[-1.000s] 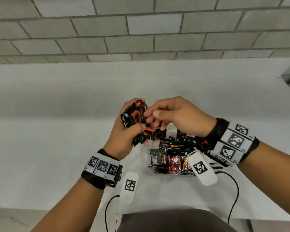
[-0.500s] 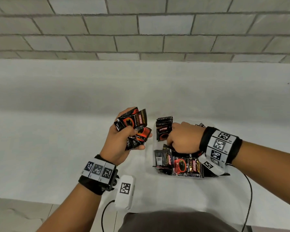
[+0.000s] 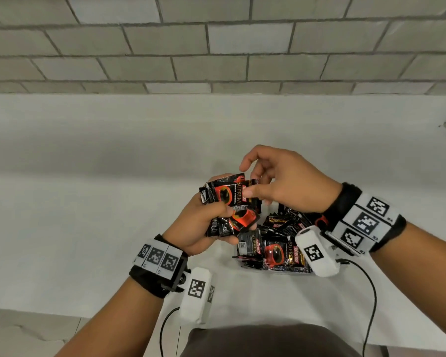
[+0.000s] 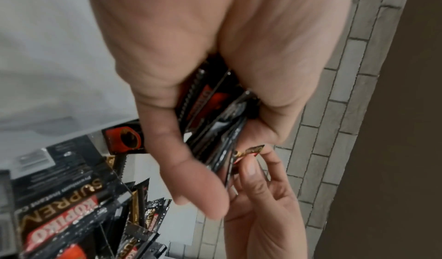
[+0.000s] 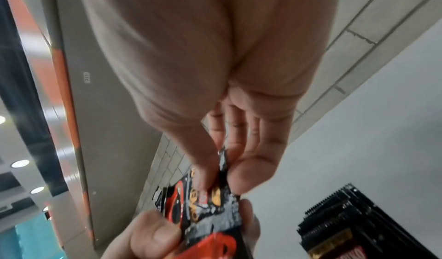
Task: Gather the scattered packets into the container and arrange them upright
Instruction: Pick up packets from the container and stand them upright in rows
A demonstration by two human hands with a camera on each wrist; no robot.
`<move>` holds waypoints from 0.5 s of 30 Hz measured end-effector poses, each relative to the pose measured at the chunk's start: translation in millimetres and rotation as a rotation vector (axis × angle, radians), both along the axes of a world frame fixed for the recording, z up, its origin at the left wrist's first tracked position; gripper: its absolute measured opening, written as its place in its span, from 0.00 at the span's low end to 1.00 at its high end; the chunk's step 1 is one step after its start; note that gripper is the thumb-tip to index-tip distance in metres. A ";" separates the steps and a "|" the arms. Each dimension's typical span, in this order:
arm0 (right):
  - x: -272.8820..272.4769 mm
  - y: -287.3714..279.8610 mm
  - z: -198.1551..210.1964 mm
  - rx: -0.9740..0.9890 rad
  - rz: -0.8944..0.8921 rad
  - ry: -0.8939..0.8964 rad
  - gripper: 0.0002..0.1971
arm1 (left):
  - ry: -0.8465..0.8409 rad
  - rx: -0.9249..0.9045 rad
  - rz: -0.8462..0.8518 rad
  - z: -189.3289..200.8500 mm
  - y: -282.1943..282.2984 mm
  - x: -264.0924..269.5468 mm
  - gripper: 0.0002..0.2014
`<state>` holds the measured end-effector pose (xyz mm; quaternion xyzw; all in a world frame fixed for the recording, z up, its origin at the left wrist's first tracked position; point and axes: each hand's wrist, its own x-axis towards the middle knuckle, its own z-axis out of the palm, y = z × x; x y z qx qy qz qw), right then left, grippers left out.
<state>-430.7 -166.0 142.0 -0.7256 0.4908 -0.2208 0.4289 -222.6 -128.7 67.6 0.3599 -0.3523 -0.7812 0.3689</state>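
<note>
My left hand (image 3: 204,222) grips a bundle of several black and red coffee packets (image 3: 228,202) above the white table. The same bundle of packets (image 4: 215,115) sits between thumb and curled fingers in the left wrist view. My right hand (image 3: 271,186) pinches the top edge of one packet (image 5: 216,193) in that bundle between thumb and forefinger. Just right of the bundle stands a clear container (image 3: 245,262) with more packets (image 3: 276,251) inside, some upright and some leaning. My right wrist hides the container's far right part.
The white table (image 3: 88,215) stretches left and far, ending at a grey brick wall (image 3: 216,47). The table's near edge (image 3: 49,309) runs by my body. Black cables (image 3: 371,292) hang from the wrist cameras.
My right hand has risen from the container, where it set a packet, back to the bundle in my left hand and now pinches another packet. The left hand has stayed near the container.
</note>
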 end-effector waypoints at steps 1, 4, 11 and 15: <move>-0.4 -0.3 -2.2 -0.001 -0.020 -0.003 0.18 | -0.005 0.005 0.010 -0.5 -0.9 -1.4 0.29; -5.1 -3.3 -7.4 0.010 -0.079 -0.034 0.14 | -0.025 0.016 0.032 -2.7 -2.2 -3.2 0.30; -11.7 -7.7 -14.6 0.043 -0.086 -0.048 0.12 | 0.085 -0.013 0.008 -3.6 3.3 -6.8 0.36; -9.5 -7.1 -14.3 0.068 -0.043 -0.039 0.14 | 0.147 -0.024 0.018 -3.7 3.4 -3.7 0.40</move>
